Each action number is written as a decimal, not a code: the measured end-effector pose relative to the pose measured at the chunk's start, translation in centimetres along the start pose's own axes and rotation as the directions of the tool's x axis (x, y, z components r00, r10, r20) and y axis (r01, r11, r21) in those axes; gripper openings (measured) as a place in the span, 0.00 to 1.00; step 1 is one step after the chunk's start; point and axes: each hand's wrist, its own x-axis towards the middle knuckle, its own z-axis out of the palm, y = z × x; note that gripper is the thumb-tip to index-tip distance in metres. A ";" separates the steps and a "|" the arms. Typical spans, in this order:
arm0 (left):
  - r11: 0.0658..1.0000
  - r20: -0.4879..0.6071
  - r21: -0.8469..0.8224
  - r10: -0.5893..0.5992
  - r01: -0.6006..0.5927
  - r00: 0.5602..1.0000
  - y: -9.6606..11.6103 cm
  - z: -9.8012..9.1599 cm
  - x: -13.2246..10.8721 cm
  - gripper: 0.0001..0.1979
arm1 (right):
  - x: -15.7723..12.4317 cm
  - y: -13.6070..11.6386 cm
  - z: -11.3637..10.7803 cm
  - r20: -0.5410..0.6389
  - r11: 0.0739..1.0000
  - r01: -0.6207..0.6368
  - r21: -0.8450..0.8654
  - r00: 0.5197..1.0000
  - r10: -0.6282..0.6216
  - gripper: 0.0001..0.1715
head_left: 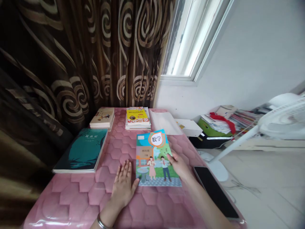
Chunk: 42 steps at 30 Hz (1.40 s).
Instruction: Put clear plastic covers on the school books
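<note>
A colourful textbook (154,157) with two cartoon children on its cover lies flat in the middle of the pink quilted table (78,197). My left hand (124,184) rests flat on the table just left of the book, fingers stretched out, thumb touching the book's lower left edge. My right hand (178,165) lies on the book's right edge, fingers resting on the cover. I wear a bracelet on the left wrist.
A dark teal book (82,151) lies at the left. At the back sit a beige book stack (103,117), a yellow-covered stack (137,118) and white sheets (165,122). A black phone (215,190) lies at the right edge. A white fan (281,121) stands right.
</note>
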 end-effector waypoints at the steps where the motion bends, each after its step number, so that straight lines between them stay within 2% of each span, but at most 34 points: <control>1: 1.000 0.003 -0.001 0.006 -0.006 1.000 0.0 0.0 0.0 0.37 | -0.1 0.4 -0.9 -0.007 0.997 -0.024 0.075 1.000 0.024 0.31; 3: 1.000 0.016 -0.006 0.014 -0.014 1.000 0.0 -0.1 -0.1 0.38 | -0.4 1.3 -2.6 -0.011 0.978 -0.087 0.188 0.996 0.090 0.34; 6: 1.000 0.032 -0.016 0.022 -0.021 0.999 0.1 -0.5 -0.1 0.41 | -0.8 2.1 -4.1 -0.011 0.959 -0.151 0.238 0.987 0.159 0.36; 9: 0.998 0.046 -0.034 0.046 -0.044 0.998 0.3 -1.3 0.0 0.42 | -1.2 2.2 -3.9 0.006 0.961 -0.144 0.234 0.989 0.146 0.36; 13: 0.998 0.102 -0.038 0.059 -0.055 0.993 0.6 -2.3 0.2 0.39 | -1.4 2.2 -2.4 0.052 0.972 -0.136 0.190 0.990 0.129 0.34; 17: 0.996 0.128 -0.033 0.092 -0.088 0.987 0.7 -2.8 0.2 0.35 | -1.0 2.8 -1.1 0.062 0.985 -0.139 0.098 0.989 0.134 0.31; 22: 0.991 0.078 -0.028 0.136 -0.135 0.988 0.9 -3.2 0.1 0.29 | -0.4 3.3 -0.6 0.056 0.990 -0.137 0.011 0.989 0.136 0.27; 27: 0.978 0.063 -0.039 0.207 -0.205 0.976 1.3 -3.2 0.1 0.31 | -0.3 3.0 -0.5 0.062 0.993 -0.107 -0.056 0.992 0.110 0.26; 30: 0.979 0.056 0.000 0.205 -0.205 0.977 1.5 -3.0 0.1 0.31 | -0.4 2.5 -0.5 0.064 0.983 -0.091 -0.158 0.993 0.102 0.24; 35: 0.985 0.037 0.053 0.160 -0.162 0.986 1.9 -2.7 0.0 0.30 | -0.7 1.0 -0.7 0.053 0.926 -0.137 -0.350 0.985 0.166 0.23; 42: 0.988 0.119 0.005 0.155 -0.157 0.981 2.2 -3.2 0.1 0.31 | -0.4 0.1 -0.4 0.065 0.883 -0.088 -0.461 0.989 0.132 0.21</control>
